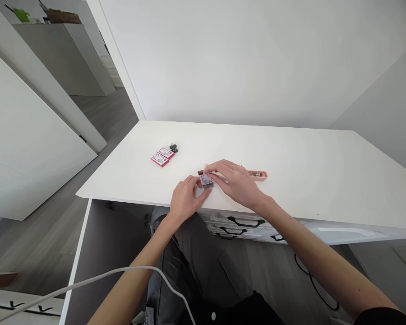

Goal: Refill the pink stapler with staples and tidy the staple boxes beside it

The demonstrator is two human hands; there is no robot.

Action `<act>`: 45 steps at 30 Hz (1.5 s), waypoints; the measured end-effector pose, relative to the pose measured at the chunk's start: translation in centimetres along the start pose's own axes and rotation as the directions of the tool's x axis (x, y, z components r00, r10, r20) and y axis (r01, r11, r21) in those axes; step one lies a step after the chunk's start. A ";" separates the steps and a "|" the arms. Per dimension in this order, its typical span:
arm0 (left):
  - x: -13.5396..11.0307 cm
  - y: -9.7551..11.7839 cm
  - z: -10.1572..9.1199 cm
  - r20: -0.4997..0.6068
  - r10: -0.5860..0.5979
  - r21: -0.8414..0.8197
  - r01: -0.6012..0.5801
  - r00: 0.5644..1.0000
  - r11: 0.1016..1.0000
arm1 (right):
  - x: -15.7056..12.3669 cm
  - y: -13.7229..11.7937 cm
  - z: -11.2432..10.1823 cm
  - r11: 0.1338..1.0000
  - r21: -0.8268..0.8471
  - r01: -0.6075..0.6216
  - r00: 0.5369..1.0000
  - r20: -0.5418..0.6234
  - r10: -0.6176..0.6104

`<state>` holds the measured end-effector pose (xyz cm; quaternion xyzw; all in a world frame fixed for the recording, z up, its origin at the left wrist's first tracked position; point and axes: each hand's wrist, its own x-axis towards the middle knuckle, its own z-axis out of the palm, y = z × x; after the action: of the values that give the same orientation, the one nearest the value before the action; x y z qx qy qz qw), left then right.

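Observation:
Near the front edge of the white table (pixel 311 176) is a small flat box (pixel 207 179) with a red-and-white printed face and dark grey ends. My left hand (pixel 186 196) grips its left side and lower corner between thumb and fingers. From the right, my right hand (pixel 235 183) has thumb and fingers pinched at the box's upper right edge, partly covering it. Whether those fingertips hold a separate small piece cannot be made out. Just beyond my right hand lies a narrow pink tray (pixel 264 176) with small metallic bits in it, its left part hidden.
Two red-and-white boxes (pixel 160 159) lie side by side at the left, with small dark rounded pieces (pixel 173 147) beside them. Black-handled drawers (pixel 245 221) are under the table's front. A pale cable (pixel 122 269) crosses the foreground. A wall rises behind the table.

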<state>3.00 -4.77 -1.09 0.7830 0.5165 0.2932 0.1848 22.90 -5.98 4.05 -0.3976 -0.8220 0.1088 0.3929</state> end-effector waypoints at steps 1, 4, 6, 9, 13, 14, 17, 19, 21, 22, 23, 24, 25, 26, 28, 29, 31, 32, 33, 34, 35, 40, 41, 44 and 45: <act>0.0 0.0 0.0 0.003 0.001 -0.006 -0.001 1.000 1.000 | 0.0 0.0 -0.1 1.000 0.005 -0.003 1.000 -0.006 0.003; -0.1 -0.1 -0.2 0.011 0.010 -0.027 -0.010 1.000 1.000 | -0.2 0.1 -0.4 1.000 0.024 0.008 0.998 -0.059 -0.007; -0.1 -0.1 -0.3 0.018 0.017 -0.046 -0.016 1.000 0.999 | -0.4 0.2 -0.5 0.999 0.023 0.047 0.992 -0.114 -0.044; -0.1 -0.1 -0.4 0.020 0.013 -0.065 -0.011 1.000 0.998 | -0.8 0.5 -0.4 0.992 0.004 0.123 0.977 -0.175 -0.120; 0.1 0.0 -0.2 0.003 -0.016 -0.056 0.016 1.000 0.998 | -1.3 0.6 -0.2 0.984 0.015 0.176 0.965 -0.199 -0.169; 0.1 0.0 -0.1 -0.003 -0.021 -0.048 0.021 1.000 0.999 | -1.4 0.6 -0.1 0.982 0.020 0.185 0.963 -0.205 -0.178; 0.2 0.0 0.0 -0.017 -0.033 -0.025 0.032 0.999 0.999 | -1.6 0.6 0.0 0.977 0.034 0.212 0.954 -0.223 -0.199; 0.3 0.0 0.1 -0.020 -0.042 -0.022 0.041 0.999 0.999 | -1.6 0.6 0.0 0.974 0.038 0.225 0.949 -0.234 -0.211; 0.3 0.1 0.1 -0.022 -0.053 -0.028 0.053 0.998 0.998 | -1.5 0.6 0.1 0.971 0.041 0.235 0.945 -0.242 -0.219; 0.3 0.1 0.1 -0.022 -0.060 -0.032 0.060 0.998 0.998 | -1.5 0.6 0.1 0.970 0.044 0.239 0.944 -0.245 -0.221; 0.4 0.1 0.1 -0.023 -0.068 -0.038 0.067 0.997 0.997 | -1.5 0.5 0.1 0.969 0.047 0.242 0.943 -0.246 -0.224; 0.4 0.2 0.1 -0.025 -0.076 -0.044 0.075 0.997 0.996 | -1.5 0.5 0.2 0.968 0.050 0.246 0.942 -0.248 -0.227; 0.4 0.2 0.1 -0.028 -0.085 -0.050 0.084 0.996 0.995 | -1.5 0.5 0.2 0.967 0.051 0.251 0.941 -0.249 -0.231; 0.5 0.3 0.1 -0.031 -0.096 -0.055 0.094 0.995 0.994 | -1.5 0.4 0.3 0.965 0.051 0.257 0.939 -0.250 -0.237; 0.5 0.4 0.2 -0.041 -0.118 -0.059 0.115 0.992 0.992 | -1.5 0.4 0.3 0.961 0.048 0.273 0.934 -0.254 -0.253; 0.6 0.5 0.3 -0.047 -0.127 -0.059 0.125 0.991 0.990 | -1.5 0.3 0.4 0.959 0.049 0.279 0.932 -0.256 -0.258; 0.7 0.7 0.5 -0.061 -0.145 -0.056 0.142 0.988 0.988 | -1.5 0.3 0.4 0.958 0.056 0.282 0.930 -0.261 -0.259; 0.7 0.8 0.6 -0.070 -0.152 -0.052 0.149 0.986 0.988 | -1.5 0.2 0.4 0.958 0.061 0.279 0.931 -0.263 -0.255; 0.8 0.8 0.7 -0.078 -0.157 -0.044 0.154 0.984 0.987 | -1.5 0.2 0.4 0.959 0.066 0.274 0.932 -0.265 -0.248; 0.9 0.9 0.8 -0.086 -0.161 -0.034 0.159 0.983 0.987 | -1.5 0.2 0.4 0.961 0.070 0.268 0.933 -0.267 -0.241; 0.9 0.9 1.0 -0.092 -0.163 -0.021 0.162 0.982 0.987 | -1.5 0.2 0.4 0.963 0.072 0.261 0.935 -0.268 -0.233; 1.0 1.0 1.1 -0.089 -0.167 0.025 0.169 0.982 0.985 | -1.8 0.4 0.2 0.977 0.090 0.194 0.950 -0.267 -0.164; 1.0 0.9 1.0 -0.073 -0.159 0.016 0.160 0.985 0.987 | -1.9 0.3 0.1 0.982 0.100 0.160 0.954 -0.272 -0.128; 0.6 0.7 0.1 0.026 -0.094 -0.077 0.096 0.995 0.992 | -2.2 0.2 -0.1 0.987 0.158 0.006 0.948 -0.315 0.045; 0.5 0.6 -0.3 0.064 -0.065 -0.129 0.072 0.996 0.989 | -2.3 0.1 -0.1 0.978 0.202 -0.050 0.936 -0.331 0.117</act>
<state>3.41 -4.57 -0.35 0.7594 0.5169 0.2965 0.2614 23.92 -7.61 2.78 -0.4056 -0.7096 0.1331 0.5606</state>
